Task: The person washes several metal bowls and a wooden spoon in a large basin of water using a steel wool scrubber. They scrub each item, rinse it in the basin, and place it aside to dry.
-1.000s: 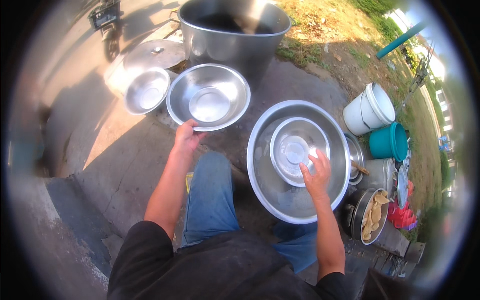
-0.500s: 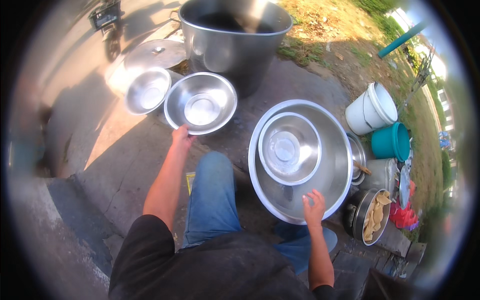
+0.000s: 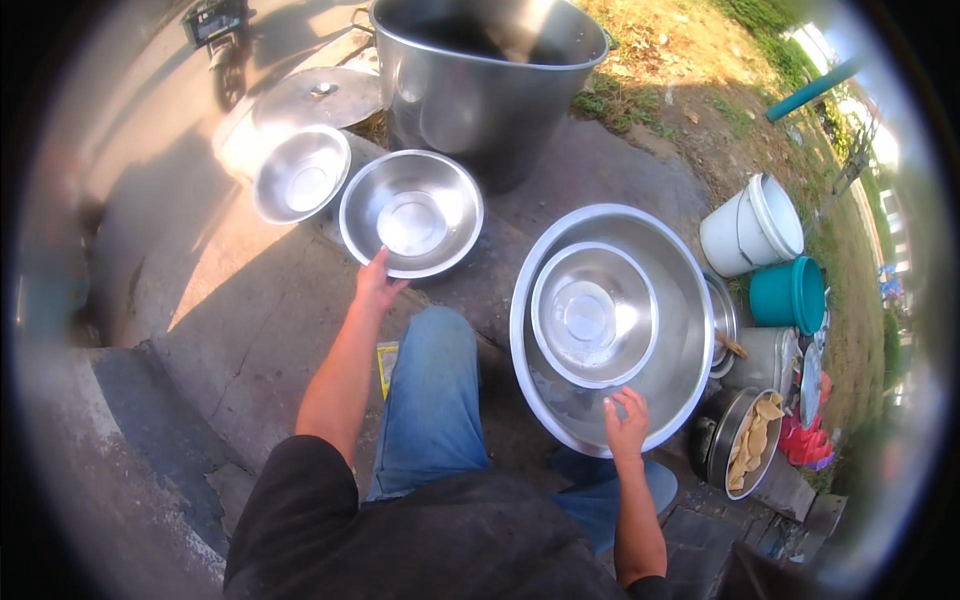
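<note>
- Left fingers [image 3: 378, 272] pinching near rim of bowl [image 3: 411, 212], upper centre of frame.
- Right fingers [image 3: 628, 412] spread loosely over basin [image 3: 672, 300] rim, lower right; nested bowl [image 3: 594, 314] just above.

The left arm stretches forward, nearly straight, its hand [image 3: 378, 283] palm down with fingers curled in a light grip at the front; the right arm bends at the elbow, its hand [image 3: 627, 423] raised, fingers spread loosely
</note>
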Action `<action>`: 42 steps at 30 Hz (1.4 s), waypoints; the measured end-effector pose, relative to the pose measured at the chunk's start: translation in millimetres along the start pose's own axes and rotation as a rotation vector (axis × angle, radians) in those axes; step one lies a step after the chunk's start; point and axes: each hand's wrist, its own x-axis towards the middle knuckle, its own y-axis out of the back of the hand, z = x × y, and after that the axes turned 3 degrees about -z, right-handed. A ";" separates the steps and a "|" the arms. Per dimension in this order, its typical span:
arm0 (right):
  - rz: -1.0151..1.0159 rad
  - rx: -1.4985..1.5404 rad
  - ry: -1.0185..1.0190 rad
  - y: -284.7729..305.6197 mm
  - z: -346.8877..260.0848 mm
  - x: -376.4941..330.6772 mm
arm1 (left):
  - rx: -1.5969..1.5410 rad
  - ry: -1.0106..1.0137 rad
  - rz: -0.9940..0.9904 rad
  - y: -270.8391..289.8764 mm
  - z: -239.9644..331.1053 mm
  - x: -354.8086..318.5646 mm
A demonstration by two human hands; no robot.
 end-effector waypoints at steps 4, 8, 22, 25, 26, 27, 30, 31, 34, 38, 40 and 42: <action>0.005 -0.020 -0.016 2.7 -1.0 -4.4 | 0.051 -0.071 0.251 12.2 42.6 12.9; 0.015 -0.044 -0.044 12.2 -3.0 -6.8 | -0.076 -0.167 0.356 68.9 108.1 105.9; 0.015 -0.025 -0.080 9.7 -10.4 0.2 | 0.008 -0.538 0.458 123.4 168.4 124.4; 0.001 -0.011 -0.134 5.4 -6.6 0.0 | 0.088 -0.503 0.299 102.4 167.9 66.2; -0.017 -0.007 -0.162 1.2 -0.4 -0.6 | 0.148 -0.487 0.223 102.1 165.6 51.6; -0.035 -0.004 -0.187 0.4 3.1 1.0 | 0.204 -0.472 0.149 96.1 163.8 40.1; -0.001 -0.278 -0.025 2.5 -2.4 13.2 | 0.324 -0.372 -0.024 40.7 146.3 -15.5; -0.085 -0.307 -0.022 0.9 -2.0 17.8 | 0.379 -0.333 -0.062 34.5 140.3 -12.9; -0.290 -0.388 -0.051 -3.3 11.1 26.5 | 0.474 -0.245 -0.162 7.7 116.9 -2.8; -0.330 -0.434 -0.130 -21.5 50.9 24.3 | 0.513 -0.225 -0.127 -1.5 97.4 25.9; -0.384 -0.395 -0.163 -26.6 55.7 25.5 | 0.469 -0.259 -0.104 2.0 91.6 35.8; -0.217 -0.187 -0.121 -35.1 54.4 26.9 | 0.515 -0.215 -0.016 6.7 91.2 38.0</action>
